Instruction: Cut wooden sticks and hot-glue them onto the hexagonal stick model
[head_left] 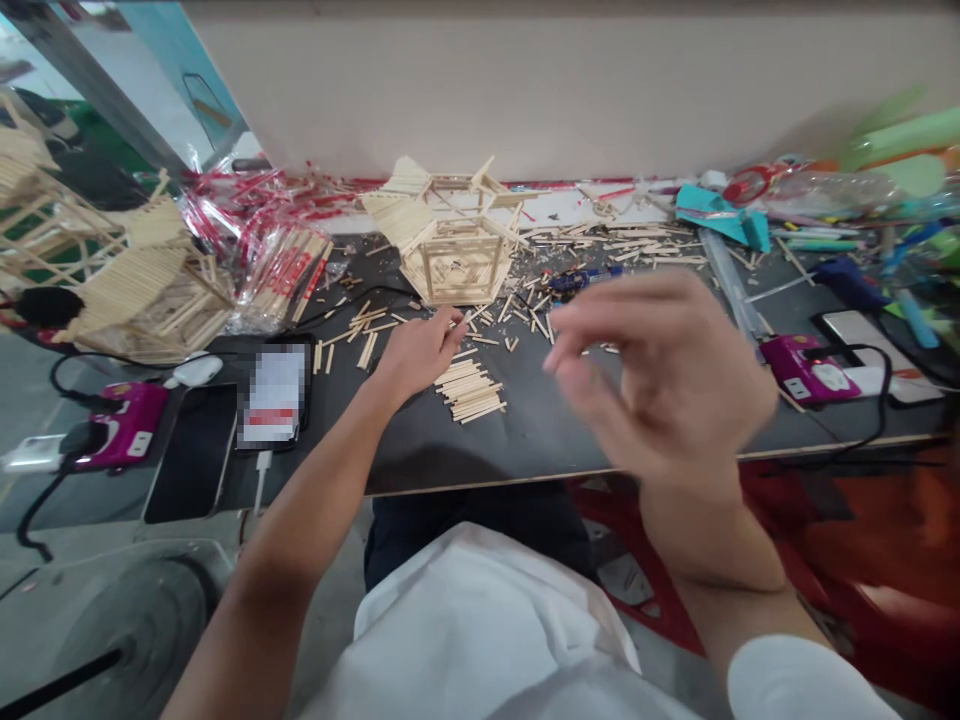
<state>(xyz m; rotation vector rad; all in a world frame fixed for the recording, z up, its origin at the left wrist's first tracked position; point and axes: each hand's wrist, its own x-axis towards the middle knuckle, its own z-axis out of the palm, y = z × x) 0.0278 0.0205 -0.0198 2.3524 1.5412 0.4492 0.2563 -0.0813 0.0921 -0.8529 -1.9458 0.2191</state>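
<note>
My left hand [416,355] rests low over the dark tabletop, its fingers bent and drawn together beside loose wooden sticks. What its fingertips hold, if anything, is too small to tell. Just to its right lies a neat row of short wooden sticks [471,388], side by side. Raised above the table on the right, my right hand [664,375] is blurred, with fingers curled toward the thumb as in a pinch; I cannot make out anything between them. Behind my left hand stands a many-sided frame of wooden sticks [457,255], with a slatted panel at its upper left.
Scattered sticks [637,240] cover the back of the table. Plastic-wrapped stick bundles [281,265] and a larger stick structure [127,290] lie left. Phones [191,455] and a purple power socket [124,425] sit front left; another purple socket [806,368] stands right.
</note>
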